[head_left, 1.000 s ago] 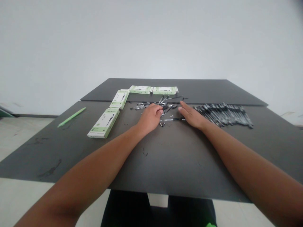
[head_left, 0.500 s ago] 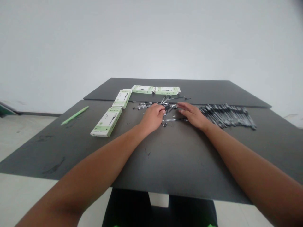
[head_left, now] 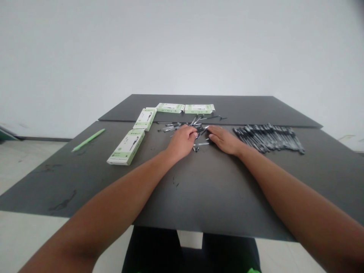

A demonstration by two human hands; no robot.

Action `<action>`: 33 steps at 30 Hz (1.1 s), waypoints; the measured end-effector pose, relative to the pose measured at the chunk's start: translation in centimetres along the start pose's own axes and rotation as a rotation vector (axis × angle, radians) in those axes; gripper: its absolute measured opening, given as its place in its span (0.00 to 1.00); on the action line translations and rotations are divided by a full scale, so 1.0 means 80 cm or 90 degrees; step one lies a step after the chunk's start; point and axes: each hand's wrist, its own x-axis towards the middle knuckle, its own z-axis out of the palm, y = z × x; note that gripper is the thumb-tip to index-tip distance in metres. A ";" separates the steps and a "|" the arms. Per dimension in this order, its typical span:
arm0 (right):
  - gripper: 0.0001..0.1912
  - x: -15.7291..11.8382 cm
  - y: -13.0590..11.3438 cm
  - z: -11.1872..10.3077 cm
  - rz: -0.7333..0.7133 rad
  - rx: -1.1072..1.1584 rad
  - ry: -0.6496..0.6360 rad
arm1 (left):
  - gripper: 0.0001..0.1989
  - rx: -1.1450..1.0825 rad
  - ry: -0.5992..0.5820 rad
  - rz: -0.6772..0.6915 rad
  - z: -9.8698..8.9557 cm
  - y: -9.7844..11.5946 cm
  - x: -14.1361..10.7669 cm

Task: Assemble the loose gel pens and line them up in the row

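Observation:
Loose clear-barrelled pens with black parts lie in a jumbled pile (head_left: 196, 120) at the middle of the dark table. My left hand (head_left: 182, 142) rests over the near left side of this pile, its fingers curled in and the thumb against them. What they hold, if anything, is hidden. My right hand (head_left: 223, 139) lies low at the pile's right side, fingers stretched toward the pens and touching or nearly touching them. Between the hands a single pen (head_left: 201, 144) lies crosswise. Small dark pieces (head_left: 196, 149) sit just in front of it.
To the right, a dense row of pens (head_left: 269, 138) lies side by side. Several green-and-white boxes (head_left: 126, 148) form a bent line at the left and back. A green pen-like stick (head_left: 88, 140) lies at far left. A seam crosses the table (head_left: 199, 189) behind the pile.
My right hand has moved left, closer to my left hand, and its fingers have come together. The left hand stays nearly in place. The view has shifted slightly.

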 end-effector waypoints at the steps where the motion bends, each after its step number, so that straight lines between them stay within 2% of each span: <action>1: 0.30 0.000 0.001 -0.001 -0.016 0.004 0.014 | 0.10 -0.001 0.000 0.002 0.000 -0.001 0.000; 5: 0.24 -0.002 0.003 -0.006 -0.033 0.008 0.064 | 0.10 -0.003 0.002 0.002 0.000 -0.002 0.000; 13: 0.16 -0.001 0.002 -0.009 -0.032 0.015 0.095 | 0.10 0.000 -0.008 -0.007 0.000 -0.001 0.000; 23: 0.17 -0.002 0.006 -0.006 -0.037 -0.015 0.077 | 0.09 -0.003 0.002 -0.001 0.001 -0.001 -0.001; 29: 0.20 -0.003 -0.001 -0.017 0.001 -0.002 0.222 | 0.09 -0.015 0.003 0.008 0.002 -0.005 -0.002; 33: 0.15 -0.009 -0.004 -0.024 0.084 0.141 0.272 | 0.09 -0.024 0.006 0.013 0.002 -0.005 -0.002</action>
